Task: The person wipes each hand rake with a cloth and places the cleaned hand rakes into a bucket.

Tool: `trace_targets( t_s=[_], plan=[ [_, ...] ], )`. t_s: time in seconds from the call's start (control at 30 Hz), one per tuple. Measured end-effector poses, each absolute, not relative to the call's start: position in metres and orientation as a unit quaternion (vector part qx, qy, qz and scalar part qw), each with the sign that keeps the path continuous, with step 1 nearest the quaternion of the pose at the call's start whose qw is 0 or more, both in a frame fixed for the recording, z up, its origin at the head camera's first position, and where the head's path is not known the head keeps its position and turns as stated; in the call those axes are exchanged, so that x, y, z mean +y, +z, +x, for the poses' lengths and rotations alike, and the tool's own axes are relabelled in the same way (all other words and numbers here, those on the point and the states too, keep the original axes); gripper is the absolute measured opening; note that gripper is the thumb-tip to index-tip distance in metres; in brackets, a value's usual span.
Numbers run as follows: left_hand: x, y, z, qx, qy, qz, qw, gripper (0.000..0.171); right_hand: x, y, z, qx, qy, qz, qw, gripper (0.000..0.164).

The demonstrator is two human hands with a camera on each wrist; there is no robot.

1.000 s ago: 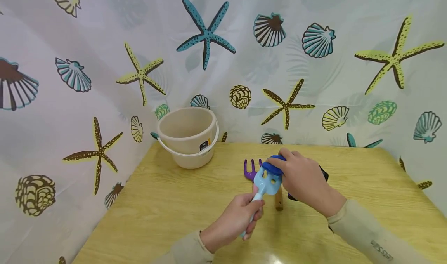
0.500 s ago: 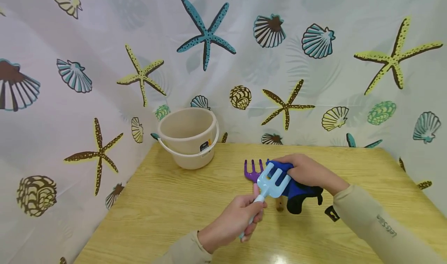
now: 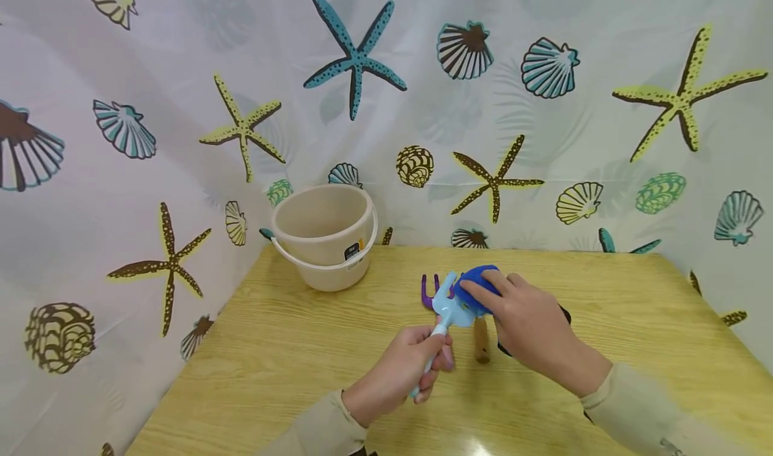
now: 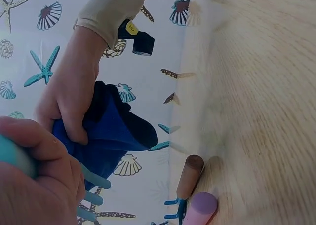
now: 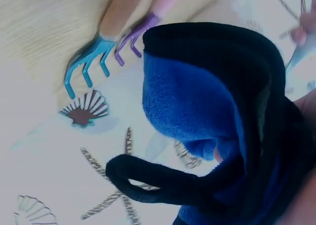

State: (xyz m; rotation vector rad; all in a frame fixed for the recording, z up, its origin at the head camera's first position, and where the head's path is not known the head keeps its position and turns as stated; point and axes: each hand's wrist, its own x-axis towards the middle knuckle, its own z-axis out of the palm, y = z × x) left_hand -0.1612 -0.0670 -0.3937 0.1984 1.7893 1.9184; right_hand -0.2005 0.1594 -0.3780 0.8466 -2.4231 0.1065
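My left hand (image 3: pixel 395 372) grips the handle of a light blue hand fork (image 3: pixel 445 303), raised above the table with its tines upward. In my right hand (image 3: pixel 534 325) is a blue cloth (image 3: pixel 480 287) with black edging, pressed over the fork's right-hand tines and hiding part of them. A black loop (image 5: pixel 143 178) hangs from the cloth in the right wrist view. Behind the light blue fork lies a purple hand fork (image 3: pixel 427 300) with a pink handle (image 4: pixel 201 209). Beside it is a wooden-handled (image 3: pixel 481 343) hand rake with teal tines (image 5: pixel 96 52).
A beige bucket (image 3: pixel 320 255) with a white handle stands at the table's back left. The wooden table (image 3: pixel 290 349) is bordered by a hanging curtain (image 3: pixel 410 121) printed with shells and starfish at the back and sides.
Half a second ago the cloth was behind the fork and its tines showed fully. Now the cloth covers the right tines, and the fork has turned in my left hand.
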Motion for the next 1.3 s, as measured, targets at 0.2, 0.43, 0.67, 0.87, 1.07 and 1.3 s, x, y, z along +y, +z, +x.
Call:
trace_targets(
  t_s=[0.2,0.43,0.67,0.87,1.07,1.3],
  plan=[
    [-0.065,-0.400,-0.168,0.645,0.715,0.058,0.265,0.024,0.144,-0.389,-0.184,-0.882,0.005,0.370,0.292,0.064],
    [-0.063,-0.401,-0.169,0.627,0.730,0.053,0.267,0.021,0.144,-0.388,-0.191,-0.876,-0.007,0.370,0.308,0.065],
    [-0.061,-0.401,-0.164,0.608,0.741,0.063,0.278,0.020,0.156,-0.393,-0.206,-0.923,0.033,0.279,0.265,0.066],
    [-0.063,-0.401,-0.169,0.615,0.740,0.061,0.266,0.021,0.141,-0.391,-0.184,-0.895,0.025,0.342,0.284,0.069],
    [-0.064,-0.399,-0.170,0.620,0.737,0.057,0.264,0.021,0.135,-0.388,-0.182,-0.884,0.027,0.363,0.293,0.068],
    [-0.062,-0.401,-0.165,0.631,0.728,0.053,0.262,0.020,0.156,-0.393,-0.215,-0.931,0.072,0.282,0.222,0.061]
  ],
)
